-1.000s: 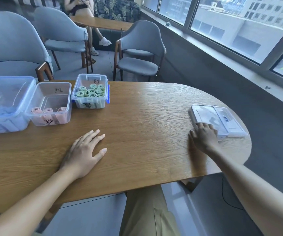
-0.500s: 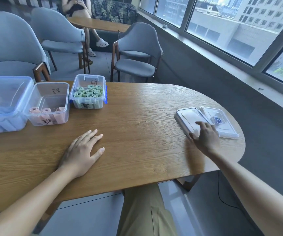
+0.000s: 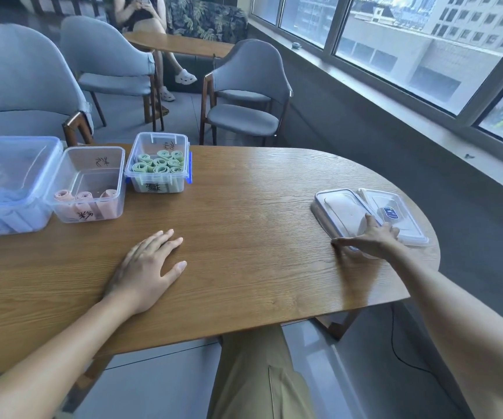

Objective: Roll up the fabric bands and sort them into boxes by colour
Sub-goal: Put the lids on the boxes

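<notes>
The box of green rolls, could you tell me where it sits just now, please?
In the head view, the box of green rolls stands at the table's far left, right of the box with pink rolls, beyond the flat left hand.

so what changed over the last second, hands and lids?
The right hand has shifted on the near lid: its fingers were curled at the lid's near edge, and now they are spread, thumb stretched out to the left, pressing on it. The lid appears to have slid toward the table's middle, though the camera also moved. The left hand stayed flat on the table; the boxes of green rolls and pink rolls are unmoved.
</notes>
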`<state>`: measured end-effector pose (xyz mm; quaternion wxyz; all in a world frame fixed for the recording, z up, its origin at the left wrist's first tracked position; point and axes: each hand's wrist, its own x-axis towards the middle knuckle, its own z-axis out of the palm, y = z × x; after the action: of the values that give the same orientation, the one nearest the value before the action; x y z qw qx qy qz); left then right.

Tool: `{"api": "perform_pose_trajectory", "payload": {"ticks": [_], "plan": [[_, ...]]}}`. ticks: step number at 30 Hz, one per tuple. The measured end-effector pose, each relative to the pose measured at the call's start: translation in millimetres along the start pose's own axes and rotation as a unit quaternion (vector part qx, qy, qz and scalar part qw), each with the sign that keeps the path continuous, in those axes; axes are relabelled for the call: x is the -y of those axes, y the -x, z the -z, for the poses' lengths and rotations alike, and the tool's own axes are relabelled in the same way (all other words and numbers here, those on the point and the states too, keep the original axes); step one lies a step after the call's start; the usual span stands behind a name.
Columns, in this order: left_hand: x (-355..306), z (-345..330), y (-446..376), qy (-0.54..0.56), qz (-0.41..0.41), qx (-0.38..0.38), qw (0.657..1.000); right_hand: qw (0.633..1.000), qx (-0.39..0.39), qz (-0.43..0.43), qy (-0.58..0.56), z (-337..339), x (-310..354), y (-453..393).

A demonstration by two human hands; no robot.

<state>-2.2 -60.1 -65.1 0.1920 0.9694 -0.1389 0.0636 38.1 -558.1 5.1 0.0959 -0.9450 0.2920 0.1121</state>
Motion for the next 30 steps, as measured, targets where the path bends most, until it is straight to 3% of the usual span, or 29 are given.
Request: {"api": "perform_pose_trajectory", "payload": {"ticks": [12,24,30], "plan": [[2,11,-5,0.032,0.0,0.032,0.999,0.992,-0.109,0.059,-0.01,-13,10,26],[51,85,-28,-0.112,0.048,-0.137,0.983,0.983,-0.111,0.128,-0.07,-26,56,66],[77,106,-28,-0.162,0.113,-0.127,0.972,0.978,-0.1,0.157,-0.089,-30,71,85]]}}
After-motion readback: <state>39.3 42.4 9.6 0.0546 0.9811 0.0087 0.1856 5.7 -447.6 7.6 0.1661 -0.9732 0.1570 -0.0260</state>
